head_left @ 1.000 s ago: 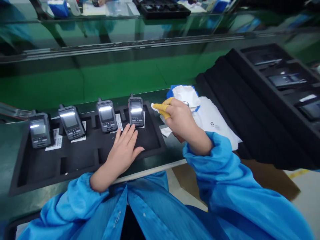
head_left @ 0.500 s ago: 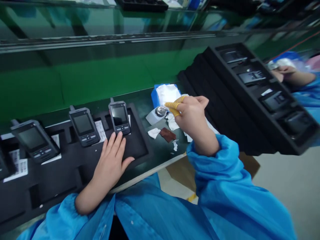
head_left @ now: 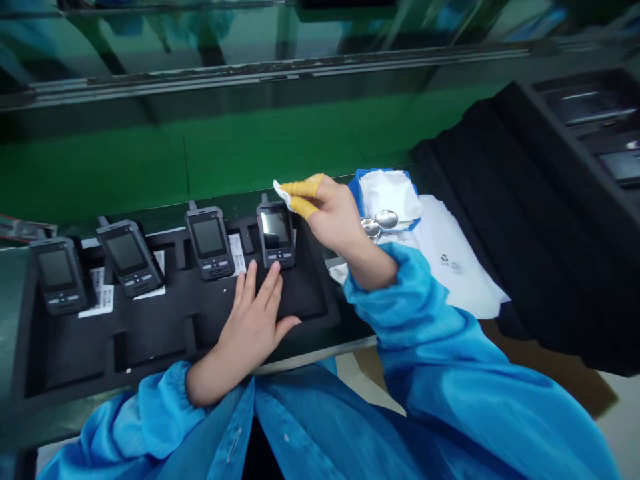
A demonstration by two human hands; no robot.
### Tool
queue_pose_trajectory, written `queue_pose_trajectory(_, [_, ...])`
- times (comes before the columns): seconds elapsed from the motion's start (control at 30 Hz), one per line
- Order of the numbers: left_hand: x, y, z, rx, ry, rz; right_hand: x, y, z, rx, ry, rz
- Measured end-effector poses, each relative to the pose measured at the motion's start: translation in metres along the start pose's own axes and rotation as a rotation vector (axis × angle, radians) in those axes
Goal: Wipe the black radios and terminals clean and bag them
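Observation:
My left hand (head_left: 254, 319) lies flat with fingers spread on a black foam tray (head_left: 215, 327), its fingertips at the lower edge of the rightmost handheld radio (head_left: 277, 233). That radio has a dark screen, a keypad and a stubby antenna. Over its top right corner, my right hand (head_left: 333, 217) pinches a small white wipe (head_left: 283, 193) between two fingers in yellow finger covers. Whether the wipe touches the radio I cannot tell. Further left in the tray lie more such radios (head_left: 210, 241), with printed white labels (head_left: 237, 253) beside them.
Right of my right hand are a blue box (head_left: 356, 190) of white wipes (head_left: 387, 193) and a dispenser with a raised round metal lid (head_left: 387, 219). A white plastic bag (head_left: 455, 260) lies beyond. Stacked black foam trays (head_left: 550, 220) lean at the right. A green panel (head_left: 275, 147) backs the bench.
My right hand has moved left from the dispenser to the rightmost radio, now with a white wipe showing in its fingers. The dispenser's lid now stands raised. The view has turned left.

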State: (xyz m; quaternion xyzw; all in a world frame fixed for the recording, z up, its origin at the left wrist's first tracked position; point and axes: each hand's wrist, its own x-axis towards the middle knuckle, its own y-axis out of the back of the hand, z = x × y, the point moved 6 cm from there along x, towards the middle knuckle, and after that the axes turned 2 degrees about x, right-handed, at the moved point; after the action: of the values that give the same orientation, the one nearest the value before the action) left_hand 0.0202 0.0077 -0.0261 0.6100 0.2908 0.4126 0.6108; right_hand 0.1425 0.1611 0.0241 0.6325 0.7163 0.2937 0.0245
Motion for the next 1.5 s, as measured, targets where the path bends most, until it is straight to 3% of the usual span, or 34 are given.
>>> queue_pose_trajectory(0.13, [-0.001, -0.003, 0.001, -0.006, -0.002, -0.015, 0.030, -0.032, 0.017, 0.440, -0.201, -0.059])
queue_pose_trajectory(0.3, [0.000, -0.006, -0.001, -0.063, 0.040, -0.031, 0.039, -0.035, 0.003, 0.491, -0.203, -0.139])
queue_pose_trajectory(0.5, [0.004, -0.005, -0.007, -0.096, 0.093, -0.045, 0.044, -0.034, 0.004, 0.121, -0.131, -0.180])
queue_pose_trajectory(0.73, [0.001, 0.000, -0.003, -0.122, 0.021, 0.041, 0.015, -0.028, -0.011, -0.483, 0.209, -0.207])
queue_pose_trajectory(0.93, [0.003, -0.001, -0.003, -0.153, 0.038, 0.033, -0.017, -0.043, -0.011, -0.673, 0.314, -0.295])
queue_pose_trajectory(1.1, [0.004, 0.000, -0.002, -0.135, 0.023, 0.020, -0.052, -0.043, -0.018, -0.754, 0.523, -0.336])
queue_pose_trajectory(1.17, [0.004, 0.001, -0.002, -0.130, 0.020, 0.020, -0.046, -0.039, -0.016, -0.791, 0.503, -0.297])
queue_pose_trajectory(1.33, [0.005, 0.001, -0.002, -0.168, 0.033, 0.017, -0.015, -0.025, -0.003, -0.786, 0.289, -0.160])
queue_pose_trajectory(1.5, [0.005, 0.000, -0.003, -0.181, 0.031, 0.004, -0.050, -0.025, -0.003, -0.763, 0.365, -0.239])
